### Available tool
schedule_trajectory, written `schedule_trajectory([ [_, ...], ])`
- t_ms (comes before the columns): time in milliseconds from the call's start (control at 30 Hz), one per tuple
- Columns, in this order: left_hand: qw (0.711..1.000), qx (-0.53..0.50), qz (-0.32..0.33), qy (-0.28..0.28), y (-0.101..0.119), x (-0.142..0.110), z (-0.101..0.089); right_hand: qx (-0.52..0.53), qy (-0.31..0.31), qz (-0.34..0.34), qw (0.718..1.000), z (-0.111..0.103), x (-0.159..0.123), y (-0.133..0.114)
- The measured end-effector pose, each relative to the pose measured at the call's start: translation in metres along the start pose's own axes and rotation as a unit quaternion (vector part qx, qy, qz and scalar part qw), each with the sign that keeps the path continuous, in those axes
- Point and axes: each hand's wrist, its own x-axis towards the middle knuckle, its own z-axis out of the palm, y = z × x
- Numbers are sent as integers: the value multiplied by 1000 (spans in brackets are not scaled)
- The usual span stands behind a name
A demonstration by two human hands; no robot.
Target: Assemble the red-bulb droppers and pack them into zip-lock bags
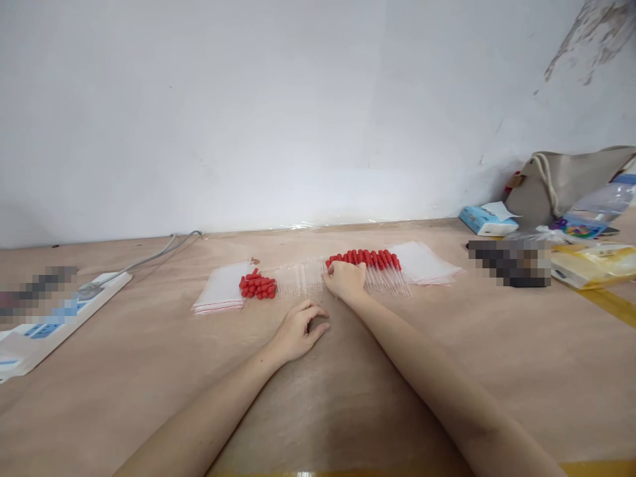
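Note:
My left hand (301,331) rests on the table with its thumb apart from its curved fingers and nothing between them. Close beyond it lies a row of thin clear tubes (299,278), with a heap of loose red rubber bulbs (257,286) at their left. My right hand (346,279) reaches to the left end of a row of droppers (380,260), clear tubes with red bulbs on their far ends. Its fingers are pinched together, and what they hold, if anything, is hidden. Stacks of clear zip bags flank everything, a left stack (222,286) and a right stack (422,262).
A white power strip (106,288) with a grey cable (163,252) lies at the left. Along the right are a blue tissue pack (484,220), a beige bag (571,179), a yellow-and-white package (596,265) and a blurred dark object (511,262). A white wall (298,119) bounds the table's back.

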Motion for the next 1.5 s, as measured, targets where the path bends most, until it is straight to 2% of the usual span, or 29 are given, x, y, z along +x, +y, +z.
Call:
schedule_trajectory([
  [133, 1000, 1, 5, -3, 2, -2, 4, -12, -43, 39, 998, 0, 8, -13],
  [200, 1000, 7, 14, 15, 2, -1, 3, -10, -57, 53, 997, -2, 12, -17],
  [267, 995, 47, 9, 93, -2, 2, -6, -9, -73, 61, 995, -3, 16, -20],
  [333, 969, 122, -33, 215, -12, 8, -25, -8, -93, 65, 994, -4, 19, -22],
  [367, 948, 158, -73, 266, -19, 10, -38, -9, -103, 66, 992, -5, 20, -23],
  [433, 908, 226, -174, 308, -35, 14, -66, -9, -121, 70, 990, -5, 22, -25],
  [533, 853, 286, -327, 287, -60, 12, -98, -7, -143, 77, 987, -4, 25, -27],
  [600, 841, 287, -388, 244, -73, 9, -107, -2, -149, 80, 986, -3, 26, -27],
  [700, 837, 276, -430, 196, -85, 6, -108, 5, -145, 78, 986, -2, 26, -26],
  [800, 832, 272, -448, 179, -90, 7, -105, 14, -130, 68, 989, -7, 24, -25],
  [967, 835, 262, -449, 182, -94, 8, -104, 30, -96, 25, 995, -23, 6, -15],
  [1033, 835, 263, -444, 192, -95, 8, -106, 42, -79, -26, 996, -29, -8, -2],
  [1100, 834, 266, -436, 210, -93, 8, -110, 62, -42, -134, 988, -34, -24, 16],
  [1167, 838, 261, -418, 237, -88, 10, -113, 58, -7, -255, 965, -37, -42, 36],
  [1233, 856, 233, -381, 261, -77, 14, -110, 45, -4, -333, 942, -39, -59, 55],
  [1300, 891, 182, -319, 268, -60, 18, -99, 42, -16, -364, 930, -41, -71, 70],
  [1400, 948, 105, -204, 219, -31, 19, -65, 49, -39, -362, 930, -43, -81, 88],
  [1500, 969, 70, -162, 173, -8, 11, -26, 57, -59, -349, 934, -46, -82, 102],
])
